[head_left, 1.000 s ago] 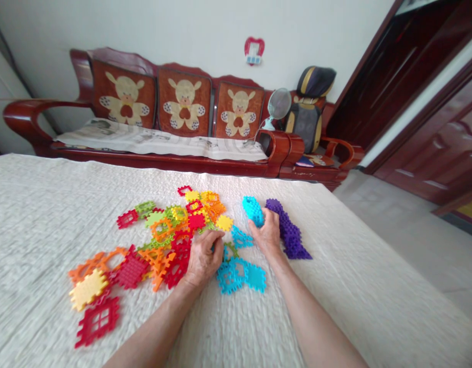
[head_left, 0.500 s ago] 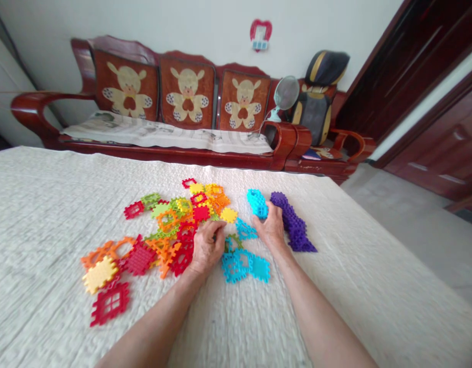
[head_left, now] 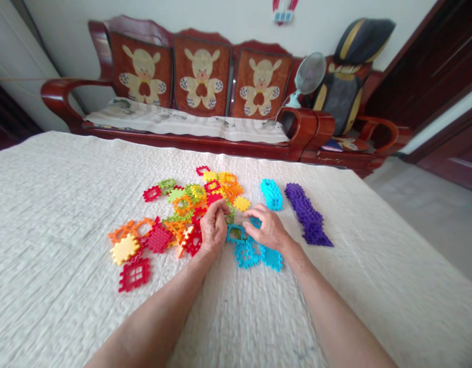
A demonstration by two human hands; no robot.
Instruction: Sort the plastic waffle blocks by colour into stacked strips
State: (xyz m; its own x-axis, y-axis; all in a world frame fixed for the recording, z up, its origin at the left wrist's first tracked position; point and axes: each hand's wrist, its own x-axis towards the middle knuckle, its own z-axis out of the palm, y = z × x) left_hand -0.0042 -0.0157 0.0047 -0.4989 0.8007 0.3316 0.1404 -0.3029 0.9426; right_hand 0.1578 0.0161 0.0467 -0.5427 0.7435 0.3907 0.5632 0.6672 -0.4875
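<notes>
My left hand point(head_left: 215, 226) is closed, fingers curled together, at the right edge of a pile of coloured interlocking plastic tiles. Whether anything is in its fingers is hidden. Red tiles point(head_left: 193, 244) lie beside and partly under it. My right hand point(head_left: 270, 228) reaches over loose blue tiles with its thumb and fingers apart. One blue tile point(head_left: 254, 222) shows beneath its fingers; I cannot tell if they touch it. More blue tiles point(head_left: 247, 254) lie just below the two hands. Beyond the right hand rests a stacked row of light blue tiles point(head_left: 272, 195).
A row of purple tiles point(head_left: 307, 214) lies to the right. Orange, green, yellow and red tiles, including a red window tile point(head_left: 135, 275), spread to the left on a pale quilted cover point(head_left: 59, 245). Behind stand a wooden sofa point(head_left: 197, 140) and a small fan point(head_left: 311, 73).
My right hand has left the light blue row and moved left over the loose blue tiles. My left hand stays closed by the pile. The whole view has shifted slightly.
</notes>
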